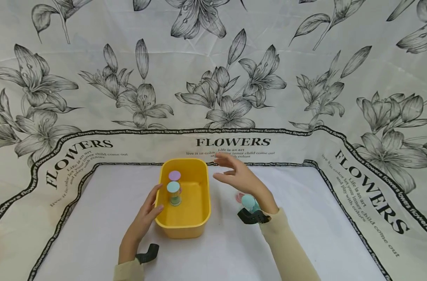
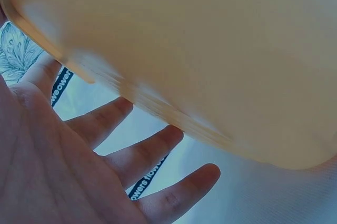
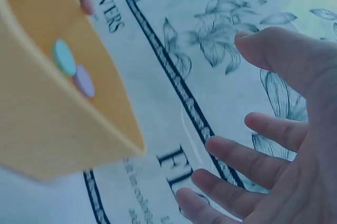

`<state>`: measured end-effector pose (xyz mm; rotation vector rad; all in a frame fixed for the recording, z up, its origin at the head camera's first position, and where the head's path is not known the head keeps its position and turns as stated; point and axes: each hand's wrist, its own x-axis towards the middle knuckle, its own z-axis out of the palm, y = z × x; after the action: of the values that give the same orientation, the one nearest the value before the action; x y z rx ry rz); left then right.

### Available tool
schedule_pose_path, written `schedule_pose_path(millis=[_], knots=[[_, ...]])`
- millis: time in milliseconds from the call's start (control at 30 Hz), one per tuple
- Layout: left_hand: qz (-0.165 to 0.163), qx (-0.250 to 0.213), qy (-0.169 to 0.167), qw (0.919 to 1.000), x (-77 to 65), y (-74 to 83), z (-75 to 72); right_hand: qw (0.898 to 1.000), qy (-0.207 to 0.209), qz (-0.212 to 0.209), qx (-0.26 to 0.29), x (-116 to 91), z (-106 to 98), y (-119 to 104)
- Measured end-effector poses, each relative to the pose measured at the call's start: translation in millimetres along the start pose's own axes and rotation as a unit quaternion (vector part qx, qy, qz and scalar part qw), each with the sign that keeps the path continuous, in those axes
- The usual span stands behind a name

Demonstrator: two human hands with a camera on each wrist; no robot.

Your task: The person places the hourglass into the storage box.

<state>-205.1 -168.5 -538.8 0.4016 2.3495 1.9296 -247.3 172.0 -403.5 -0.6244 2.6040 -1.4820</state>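
A yellow plastic bin (image 1: 199,199) stands on the white table. My left hand (image 1: 144,212) holds its left side, thumb over the rim and fingers along the outer wall. In the left wrist view those fingers (image 2: 152,153) are spread against the wall. Inside the bin stands a small clear cylinder with a teal cap (image 1: 173,187), resembling a sand timer. Behind it is another with a purple cap (image 1: 174,175), its body mostly hidden. My right hand (image 1: 243,177) hovers right of the bin, fingers apart and holding nothing.
Beside my right wrist are a teal-capped piece (image 1: 248,201) and a pink piece (image 1: 239,197), both partly hidden by the arm and black wrist strap (image 1: 252,216). A flower-printed cloth (image 1: 231,97) rises behind the table and along both sides.
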Motion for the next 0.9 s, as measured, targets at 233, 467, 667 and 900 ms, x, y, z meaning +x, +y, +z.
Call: schedule_pose_path(millis=[233, 467, 667, 900], knots=[[-0.001, 0.000, 0.000, 1.0000, -0.8, -1.0, 0.6, 0.998, 0.048, 0.025, -0.027, -37.2, -19.2, 27.0], [0.002, -0.001, -0.002, 1.0000, -1.1, -1.1, -0.1, 0.990, 0.114, 0.042, -0.065, -77.6, -38.1, 57.7], [-0.002, 0.000, -0.002, 1.0000, -1.6, -0.6, -1.6, 0.983, 0.142, 0.079, -0.090, -103.5, -46.5, 76.9], [-0.002, -0.001, -0.003, 1.0000, -0.9, 0.1, -2.9, 0.980, 0.140, 0.101, -0.103, -122.8, -35.6, 99.9]])
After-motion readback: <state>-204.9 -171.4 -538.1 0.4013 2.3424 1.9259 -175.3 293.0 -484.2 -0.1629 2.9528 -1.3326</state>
